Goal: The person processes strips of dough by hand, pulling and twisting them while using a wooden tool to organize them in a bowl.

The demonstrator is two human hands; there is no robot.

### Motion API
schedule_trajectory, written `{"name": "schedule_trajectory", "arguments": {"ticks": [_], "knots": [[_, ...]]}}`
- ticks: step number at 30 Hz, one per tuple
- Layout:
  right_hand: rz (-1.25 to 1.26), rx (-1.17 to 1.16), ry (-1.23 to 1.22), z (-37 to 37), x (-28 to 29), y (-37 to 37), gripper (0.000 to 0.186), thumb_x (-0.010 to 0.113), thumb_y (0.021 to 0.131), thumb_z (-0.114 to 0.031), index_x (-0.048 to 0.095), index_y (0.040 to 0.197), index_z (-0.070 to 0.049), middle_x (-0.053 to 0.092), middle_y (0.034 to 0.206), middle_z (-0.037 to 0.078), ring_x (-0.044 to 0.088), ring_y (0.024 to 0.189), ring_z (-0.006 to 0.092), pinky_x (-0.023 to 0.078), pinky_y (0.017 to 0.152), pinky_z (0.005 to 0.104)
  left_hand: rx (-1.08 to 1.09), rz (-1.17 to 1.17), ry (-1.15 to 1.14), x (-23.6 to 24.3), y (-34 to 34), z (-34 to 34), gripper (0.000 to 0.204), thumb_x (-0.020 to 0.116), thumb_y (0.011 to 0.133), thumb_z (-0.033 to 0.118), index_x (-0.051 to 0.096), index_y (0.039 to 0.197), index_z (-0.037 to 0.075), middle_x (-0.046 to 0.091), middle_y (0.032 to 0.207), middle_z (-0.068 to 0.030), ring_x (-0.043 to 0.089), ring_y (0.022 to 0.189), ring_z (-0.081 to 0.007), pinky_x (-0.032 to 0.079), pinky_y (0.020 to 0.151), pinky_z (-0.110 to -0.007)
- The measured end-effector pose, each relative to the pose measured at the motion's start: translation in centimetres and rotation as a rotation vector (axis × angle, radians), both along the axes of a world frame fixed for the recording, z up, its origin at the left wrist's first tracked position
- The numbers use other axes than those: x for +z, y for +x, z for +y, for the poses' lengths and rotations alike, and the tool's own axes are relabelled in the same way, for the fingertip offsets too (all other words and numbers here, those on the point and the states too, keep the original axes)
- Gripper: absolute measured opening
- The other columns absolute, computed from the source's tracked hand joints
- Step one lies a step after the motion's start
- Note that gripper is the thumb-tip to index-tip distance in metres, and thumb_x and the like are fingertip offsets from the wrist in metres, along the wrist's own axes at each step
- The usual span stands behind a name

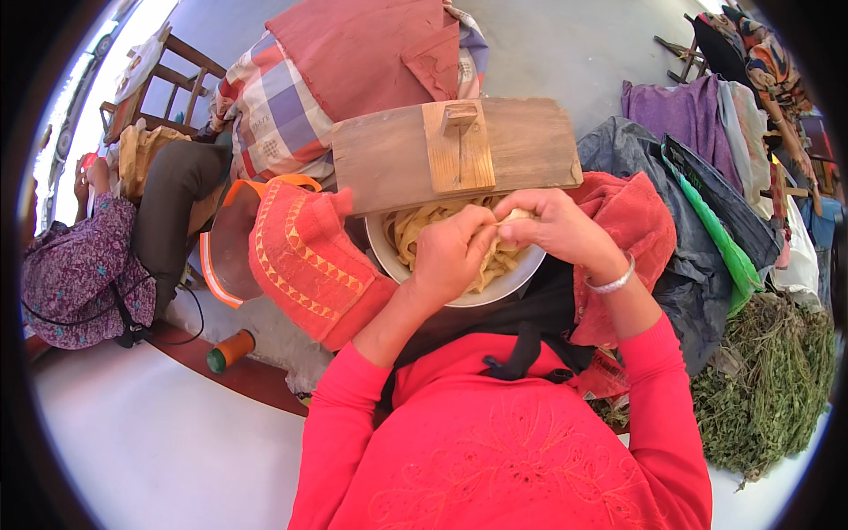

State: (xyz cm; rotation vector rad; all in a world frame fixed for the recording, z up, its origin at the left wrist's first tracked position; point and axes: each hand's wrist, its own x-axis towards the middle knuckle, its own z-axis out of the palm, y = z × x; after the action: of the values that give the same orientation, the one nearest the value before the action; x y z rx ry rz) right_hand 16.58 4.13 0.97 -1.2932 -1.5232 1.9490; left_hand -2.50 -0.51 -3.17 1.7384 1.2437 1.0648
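Note:
Over a white bowl point(378, 237) my two hands meet, fingertips close together. My left hand point(449, 252) is closed in a pinch, and my right hand point(558, 228) pinches at the same spot. Between them is a small pale yellow strip point(516, 215), mostly covered by the fingers. Several similar soft, flat strips point(415, 221) lie tangled in the bowl; I cannot tell what they are made of. A wooden board point(380, 146) with a lighter crosspiece and handle covers the bowl's far edge. A red towel point(305, 261) lies left of the bowl, another red cloth point(627, 221) right.
Ahead stands something covered with checked cloth point(283, 115) and a reddish cloth point(362, 44). At right are dark plastic sheeting point(618, 150), a green bag point(720, 256) and dried plants point(768, 380). A person in a patterned top point(88, 256) sits left, near an orange-and-green cylinder point(231, 351).

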Motion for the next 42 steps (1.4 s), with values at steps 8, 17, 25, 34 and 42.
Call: {"name": "schedule_trajectory", "arguments": {"ticks": [8, 17, 25, 34, 42], "knots": [[0.022, -0.085, -0.074, 2.4, -0.9, 0.7, 0.014, 0.066, 0.086, -0.007, 0.067, 0.098, 0.001, 0.065, 0.077, 0.002, 0.060, 0.063, 0.0060, 0.048, 0.058, 0.0200, -0.095, -0.311, -0.416, -1.2, -2.3, 2.5, 0.012, 0.059, 0.093, 0.012, 0.060, 0.092, 0.001, 0.056, 0.073, -0.0004, 0.050, 0.068, -0.0087, 0.044, 0.062, -0.026], [-0.193, -0.265, 0.383, 3.4, -3.9, -2.7, 0.020, 0.060, 0.092, -0.018, 0.065, 0.101, -0.001, 0.060, 0.073, 0.006, 0.055, 0.071, 0.0125, 0.046, 0.067, 0.0303, 0.070, -0.288, -0.400, -1.5, -4.7, 6.6, 0.013, 0.055, 0.093, 0.011, 0.060, 0.094, 0.000, 0.055, 0.073, 0.0013, 0.048, 0.066, -0.0081, 0.042, 0.060, -0.025], [-0.480, -0.259, 0.700, 4.3, -6.7, -3.1, 0.017, 0.062, 0.089, -0.015, 0.064, 0.100, -0.003, 0.064, 0.076, 0.012, 0.060, 0.070, 0.0256, 0.049, 0.065, 0.0362, 0.235, 0.246, -0.008, -4.3, -3.5, 8.2, 0.012, 0.060, 0.089, 0.013, 0.060, 0.092, 0.001, 0.060, 0.070, -0.0139, 0.060, 0.066, -0.0270, 0.045, 0.062, -0.038], [-0.498, -0.226, 1.286, -0.2, -1.9, -4.4, 0.017, 0.068, 0.081, -0.019, 0.064, 0.092, -0.007, 0.065, 0.084, 0.006, 0.059, 0.088, 0.0276, 0.047, 0.078, 0.0413, 0.154, -0.590, -0.657, -2.9, -1.2, 2.8, 0.016, 0.057, 0.094, 0.019, 0.060, 0.092, 0.004, 0.059, 0.067, -0.0034, 0.055, 0.054, -0.0155, 0.043, 0.050, -0.030], [-0.591, -0.017, 1.031, -1.2, -2.5, -0.5, 0.025, 0.069, 0.083, -0.022, 0.058, 0.065, -0.007, 0.059, 0.062, 0.014, 0.061, 0.057, 0.0298, 0.045, 0.049, 0.0404, -0.246, -0.362, -0.716, 1.8, -2.0, 1.3, 0.020, 0.056, 0.096, 0.020, 0.063, 0.094, 0.001, 0.054, 0.066, 0.0023, 0.046, 0.058, -0.0054, 0.039, 0.052, -0.024]]}}
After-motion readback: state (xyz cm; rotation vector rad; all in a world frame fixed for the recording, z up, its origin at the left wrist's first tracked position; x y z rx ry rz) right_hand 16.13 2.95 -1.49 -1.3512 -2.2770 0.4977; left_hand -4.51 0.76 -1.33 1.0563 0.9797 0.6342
